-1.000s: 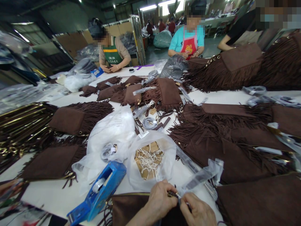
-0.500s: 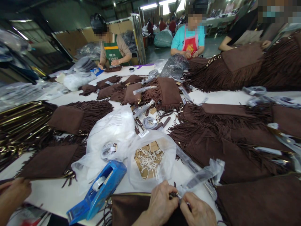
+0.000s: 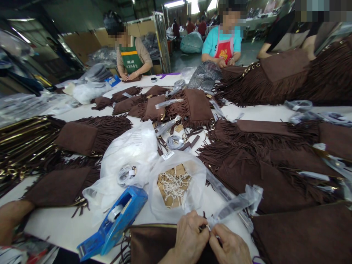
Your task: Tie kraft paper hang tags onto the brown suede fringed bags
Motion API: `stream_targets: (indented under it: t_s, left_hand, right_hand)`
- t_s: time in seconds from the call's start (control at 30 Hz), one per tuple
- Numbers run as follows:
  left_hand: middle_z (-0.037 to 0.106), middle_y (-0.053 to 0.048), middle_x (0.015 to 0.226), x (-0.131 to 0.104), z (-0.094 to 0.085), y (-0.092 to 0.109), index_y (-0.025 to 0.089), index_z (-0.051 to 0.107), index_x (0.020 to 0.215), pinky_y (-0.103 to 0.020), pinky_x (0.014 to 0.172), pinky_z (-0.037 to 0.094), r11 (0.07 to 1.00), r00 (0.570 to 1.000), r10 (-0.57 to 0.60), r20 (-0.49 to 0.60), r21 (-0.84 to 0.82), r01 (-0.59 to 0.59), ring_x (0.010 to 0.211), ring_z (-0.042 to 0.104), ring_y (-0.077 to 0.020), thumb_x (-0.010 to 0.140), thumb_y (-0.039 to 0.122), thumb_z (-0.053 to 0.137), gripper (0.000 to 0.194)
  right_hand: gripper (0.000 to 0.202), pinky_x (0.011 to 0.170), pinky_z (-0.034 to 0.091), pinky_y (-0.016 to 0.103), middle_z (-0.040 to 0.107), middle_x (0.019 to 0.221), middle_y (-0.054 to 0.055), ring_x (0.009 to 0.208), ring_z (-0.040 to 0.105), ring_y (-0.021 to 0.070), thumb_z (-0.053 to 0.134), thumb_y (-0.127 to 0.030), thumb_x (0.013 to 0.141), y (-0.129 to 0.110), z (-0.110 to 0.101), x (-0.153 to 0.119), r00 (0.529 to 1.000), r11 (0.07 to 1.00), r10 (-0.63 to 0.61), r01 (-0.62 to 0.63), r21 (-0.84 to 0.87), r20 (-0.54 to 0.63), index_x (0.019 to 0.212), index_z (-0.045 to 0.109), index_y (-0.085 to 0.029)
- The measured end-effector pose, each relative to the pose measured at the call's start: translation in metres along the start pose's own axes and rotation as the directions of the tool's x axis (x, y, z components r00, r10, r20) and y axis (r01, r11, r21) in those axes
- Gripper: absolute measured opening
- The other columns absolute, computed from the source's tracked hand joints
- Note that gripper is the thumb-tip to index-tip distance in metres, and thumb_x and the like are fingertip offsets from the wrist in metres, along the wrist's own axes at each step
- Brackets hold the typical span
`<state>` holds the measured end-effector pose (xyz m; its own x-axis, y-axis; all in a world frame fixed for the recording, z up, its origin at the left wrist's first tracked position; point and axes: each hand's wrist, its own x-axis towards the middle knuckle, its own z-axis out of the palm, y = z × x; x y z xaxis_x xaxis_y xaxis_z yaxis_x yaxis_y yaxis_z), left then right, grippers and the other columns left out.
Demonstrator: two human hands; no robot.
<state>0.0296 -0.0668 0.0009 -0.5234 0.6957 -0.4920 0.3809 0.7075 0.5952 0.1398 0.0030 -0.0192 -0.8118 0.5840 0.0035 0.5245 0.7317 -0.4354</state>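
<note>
A brown bag (image 3: 154, 244) with a gold zip edge lies in front of me at the table's near edge. Over its right end, my left hand (image 3: 189, 234) is closed in a pinch on a small metal fitting (image 3: 203, 228). My right hand (image 3: 231, 244) is closed right beside it, fingertips meeting those of the left; what it pinches is hidden. A clear plastic sleeve (image 3: 239, 203) lies just behind the right fingers. Left of the bag rests a blue tape dispenser (image 3: 118, 220).
A plastic bag (image 3: 195, 179) of tan tags with white strings lies ahead. Fringed brown bags (image 3: 253, 176) spread to the right, others (image 3: 60, 185) left. Another person's arm (image 3: 13, 216) reaches in from the left. Two workers in aprons (image 3: 133, 60) (image 3: 222, 46) stand across the table.
My hands stay nearly in place at the fitting. At left, the other person's hand has moved up to the fringed bag. Across the table, the green-aproned worker's hands have come together lower down.
</note>
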Motion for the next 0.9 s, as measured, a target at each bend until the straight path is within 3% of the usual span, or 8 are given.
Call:
stream_targets:
  t_s: [0.17,0.33,0.57,0.9]
  left_hand:
    - [0.061,-0.002,0.079,-0.0019,-0.0006,0.0022,0.023,0.069,0.079,-0.026,0.073,0.037,1.000,1.000,0.002,-0.004,0.021,-0.002,0.081,0.055,-0.0162,0.069,0.018,0.048,0.024]
    - [0.061,-0.002,0.080,-0.0018,-0.0011,-0.0003,0.023,0.069,0.080,-0.027,0.074,0.037,1.000,1.000,0.014,0.006,0.024,-0.014,0.082,0.055,-0.0166,0.070,0.020,0.050,0.022]
    - [0.061,-0.002,0.081,-0.0027,0.0000,-0.0013,0.024,0.069,0.083,-0.028,0.075,0.037,0.999,1.000,0.029,0.001,0.045,-0.029,0.083,0.055,-0.0170,0.074,0.020,0.049,0.022]
    - [0.061,-0.004,0.085,-0.0080,0.0047,-0.0026,0.022,0.068,0.084,-0.031,0.077,0.037,0.995,0.995,0.096,-0.039,0.037,-0.095,0.085,0.054,-0.0193,0.072,0.016,0.050,0.022]
  right_hand:
    - [0.029,0.045,0.034,0.023,0.056,0.050,-0.004,0.044,0.055,0.0128,0.036,-0.024,0.081,0.0036,-0.0010,0.0022,0.998,0.996,0.035,-0.040,0.084,0.058,0.055,0.049,-0.023]
    - [0.024,0.045,0.034,0.022,0.059,0.051,-0.005,0.046,0.057,0.0119,0.040,-0.022,0.080,0.0085,-0.0042,0.0038,0.990,0.997,-0.010,-0.002,0.083,0.141,0.058,0.051,-0.023]
    - [0.023,0.046,0.035,0.022,0.061,0.053,-0.005,0.047,0.058,0.0126,0.040,-0.020,0.078,0.0080,-0.0063,0.0034,0.983,0.998,0.035,-0.043,0.040,0.178,0.058,0.052,-0.023]
    - [0.025,0.047,0.037,0.023,0.059,0.053,-0.004,0.048,0.058,0.0138,0.039,-0.022,0.080,0.0065,-0.0079,0.0078,0.974,0.992,0.039,-0.064,0.108,0.222,0.060,0.054,-0.023]
